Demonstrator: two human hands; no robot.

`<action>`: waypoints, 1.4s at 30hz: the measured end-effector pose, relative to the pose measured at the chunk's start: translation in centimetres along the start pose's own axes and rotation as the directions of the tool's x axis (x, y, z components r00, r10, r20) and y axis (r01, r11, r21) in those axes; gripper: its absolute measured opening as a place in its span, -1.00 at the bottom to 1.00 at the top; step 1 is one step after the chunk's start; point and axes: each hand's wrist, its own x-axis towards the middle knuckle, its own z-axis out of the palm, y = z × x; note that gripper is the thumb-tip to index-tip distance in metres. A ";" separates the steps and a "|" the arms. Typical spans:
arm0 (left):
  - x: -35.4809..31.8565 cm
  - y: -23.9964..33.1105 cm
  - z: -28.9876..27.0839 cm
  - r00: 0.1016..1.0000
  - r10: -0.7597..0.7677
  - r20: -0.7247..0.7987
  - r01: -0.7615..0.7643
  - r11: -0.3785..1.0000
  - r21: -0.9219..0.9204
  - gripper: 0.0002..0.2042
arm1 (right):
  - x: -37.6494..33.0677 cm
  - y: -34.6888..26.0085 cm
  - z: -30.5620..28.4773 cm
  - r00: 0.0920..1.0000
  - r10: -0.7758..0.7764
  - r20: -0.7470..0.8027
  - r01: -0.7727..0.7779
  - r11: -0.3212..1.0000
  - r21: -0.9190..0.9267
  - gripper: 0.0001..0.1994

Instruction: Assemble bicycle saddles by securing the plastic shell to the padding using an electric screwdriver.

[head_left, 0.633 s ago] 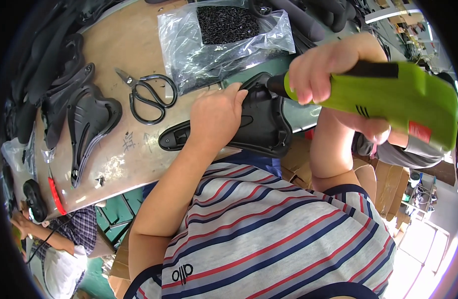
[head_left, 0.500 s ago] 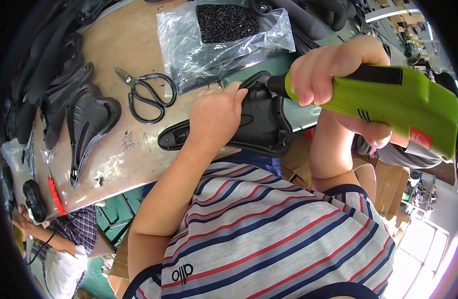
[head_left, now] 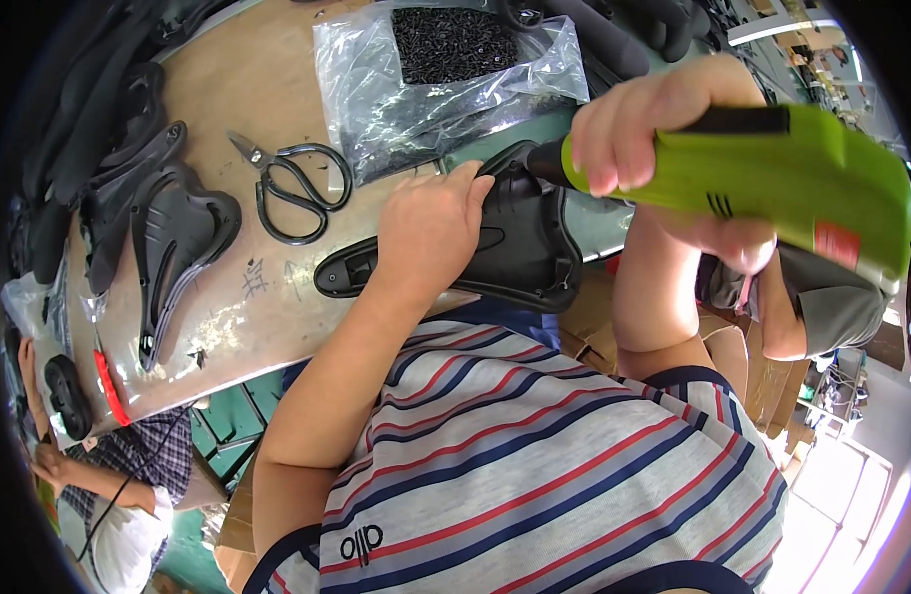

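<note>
A black bicycle saddle [head_left: 537,252] lies underside up at the table's near edge, its narrow nose to the left. My left hand [head_left: 428,230] grips it across the middle, fingers over the far edge and thumb raised beside them. Wrapped round a bright green power screwdriver [head_left: 733,168], my right hand [head_left: 619,139] keeps the tool nearly level. Its black nose meets the far corner of the saddle's wide end; the bit and any screw there are hidden.
A clear plastic bag [head_left: 361,109] with a heap of small black screws [head_left: 454,47] lies beyond the saddle. Black-handled scissors [head_left: 302,193], more saddles [head_left: 178,233] and a red-handled tool [head_left: 110,388] are to the left. Other people sit at lower left and right.
The screwdriver's rear end and my right hand have shifted slightly upward in the picture; its nose stays at the same corner. My left hand and the saddle have not moved.
</note>
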 end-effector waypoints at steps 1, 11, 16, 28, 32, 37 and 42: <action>-0.1 -0.2 0.1 1.000 -0.004 -0.011 0.004 1.000 -0.001 -0.77 | 0.0 0.5 0.0 0.999 0.010 -0.048 -0.007 0.999 0.053 -0.31; 0.0 -0.5 0.5 0.997 0.038 -0.070 -0.039 0.999 -0.010 -0.76 | 0.0 2.1 0.1 0.992 0.083 -0.095 -0.065 0.983 0.174 -0.37; -0.2 -0.4 0.2 0.999 0.027 -0.017 -0.026 0.999 0.020 -0.74 | 0.2 1.4 1.4 0.967 0.158 -0.201 -0.145 0.986 0.081 -0.40; 0.1 -1.2 -2.6 0.982 -0.111 0.154 0.102 0.993 0.064 -0.65 | -0.3 -2.3 1.6 0.969 -0.006 -0.247 0.035 0.993 0.115 -0.38; 4.4 -3.3 -5.0 0.899 -0.232 0.373 0.312 0.935 -0.171 -0.64 | -3.3 -0.4 3.8 0.836 0.177 -0.520 -0.110 0.981 0.157 -0.36; 11.4 -7.0 -1.9 0.992 -0.047 0.119 0.047 0.999 -0.003 -0.77 | -3.1 0.6 5.3 0.781 0.208 -0.588 -0.179 0.978 0.107 -0.32; 14.3 -8.5 -1.1 0.923 -0.076 0.377 0.044 0.995 0.091 -0.84 | -2.4 0.2 5.9 0.733 0.292 -0.614 -0.368 0.930 0.004 -0.29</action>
